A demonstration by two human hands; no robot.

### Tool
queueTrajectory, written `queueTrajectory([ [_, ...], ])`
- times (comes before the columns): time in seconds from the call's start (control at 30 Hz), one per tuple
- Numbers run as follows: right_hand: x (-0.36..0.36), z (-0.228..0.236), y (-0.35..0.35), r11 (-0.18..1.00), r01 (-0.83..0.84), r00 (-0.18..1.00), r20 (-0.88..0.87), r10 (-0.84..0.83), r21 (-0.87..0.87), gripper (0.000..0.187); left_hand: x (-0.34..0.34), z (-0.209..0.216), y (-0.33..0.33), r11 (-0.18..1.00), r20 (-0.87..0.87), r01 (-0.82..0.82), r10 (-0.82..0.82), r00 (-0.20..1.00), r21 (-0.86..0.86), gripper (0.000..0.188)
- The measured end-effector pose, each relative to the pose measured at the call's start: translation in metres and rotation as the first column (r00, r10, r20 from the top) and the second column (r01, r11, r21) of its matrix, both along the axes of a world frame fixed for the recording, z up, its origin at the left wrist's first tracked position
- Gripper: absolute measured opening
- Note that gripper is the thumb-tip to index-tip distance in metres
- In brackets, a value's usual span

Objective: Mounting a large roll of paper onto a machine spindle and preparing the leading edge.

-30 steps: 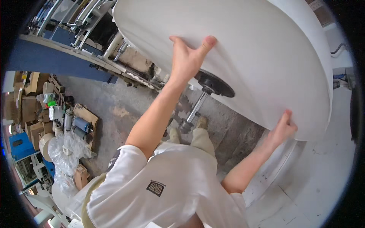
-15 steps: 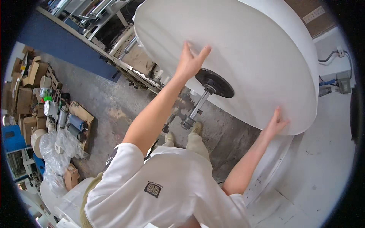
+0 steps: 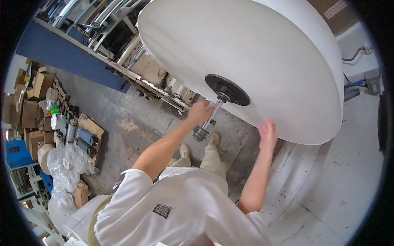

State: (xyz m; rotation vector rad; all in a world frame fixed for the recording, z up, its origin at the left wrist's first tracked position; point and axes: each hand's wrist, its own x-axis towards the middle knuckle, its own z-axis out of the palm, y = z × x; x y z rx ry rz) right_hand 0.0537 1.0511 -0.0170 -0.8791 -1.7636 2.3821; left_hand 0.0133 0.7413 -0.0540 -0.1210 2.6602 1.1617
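Observation:
A very large white roll [image 3: 246, 53] of sheet material fills the upper right, its flat end facing me. In its centre sits a round black flange [image 3: 228, 89] with a metal shaft [image 3: 214, 112] sticking out toward me. My left hand [image 3: 200, 112] is at the left side of the shaft, its thumb and finger a little apart; whether they touch the metal is unclear. At the roll's lower edge, my right hand [image 3: 268, 134] is raised with its fingers extended, blurred at the tips, holding nothing.
A machine frame [image 3: 96, 24] with a blue panel [image 3: 67, 53] stands at the upper left. Cardboard boxes [image 3: 43, 84], containers and clear plastic wrap [image 3: 65, 166] crowd the left. A white wall [image 3: 340, 180] and a grey electrical box [image 3: 372, 85] are at the right.
Both hands have left the roll's flat face. My left hand has dropped down to beside the shaft; my right hand has shifted left along the roll's lower edge.

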Motion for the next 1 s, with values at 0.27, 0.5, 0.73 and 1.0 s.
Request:
queueTrajectory([
  [0.27,-0.073,-0.133,-0.112,0.901,-0.322,0.912,0.160,0.378,-0.292,0.032,0.082,0.042,-0.028,0.930,0.094,-0.198,0.178,0.980,0.310,0.034],
  [0.5,-0.105,-0.163,-0.151,0.770,-0.267,0.918,0.088,0.385,-0.579,0.021,0.256,-0.019,-0.094,0.849,0.387,-0.482,0.379,0.841,0.217,0.037],
  [0.73,-0.097,-0.150,-0.186,0.945,-0.203,0.938,0.226,0.263,-0.257,0.025,0.420,-0.074,-0.140,0.741,0.507,-0.622,0.649,0.567,-0.252,0.039],
  [1.0,-0.081,-0.173,-0.183,0.949,-0.282,0.936,0.179,0.304,-0.137,0.021,0.408,-0.108,-0.164,0.773,0.522,-0.605,0.602,0.603,-0.192,0.047],
])
